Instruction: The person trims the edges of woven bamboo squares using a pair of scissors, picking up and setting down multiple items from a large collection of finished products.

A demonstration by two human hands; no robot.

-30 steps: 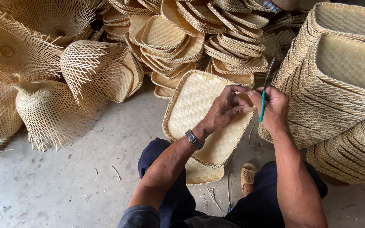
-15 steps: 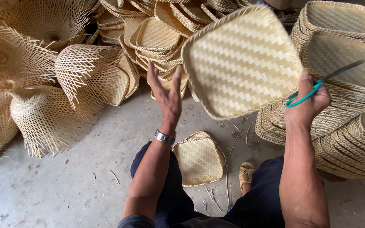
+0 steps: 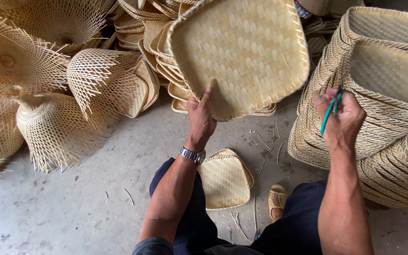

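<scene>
A square woven tray (image 3: 242, 52) is raised above the left hand (image 3: 201, 115), whose fingers grip its lower edge; the right hand (image 3: 341, 120) is closed around green-handled scissors (image 3: 330, 111).

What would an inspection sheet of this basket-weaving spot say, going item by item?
Surface: grey concrete floor, with loose bamboo slivers scattered on it.
Job's things: a square woven tray held up by its lower edge in the left hand; green-handled scissors in the right hand.
Clutter: a small woven tray on the floor between the legs; a woven sandal beside it.
Fingers: left ones grip the tray's rim; right ones are closed around the scissors.
Cables: nothing seen.
Surroundings: tall stacks of finished trays on the right, more trays piled behind, unfinished baskets with loose splayed strips on the left.
</scene>
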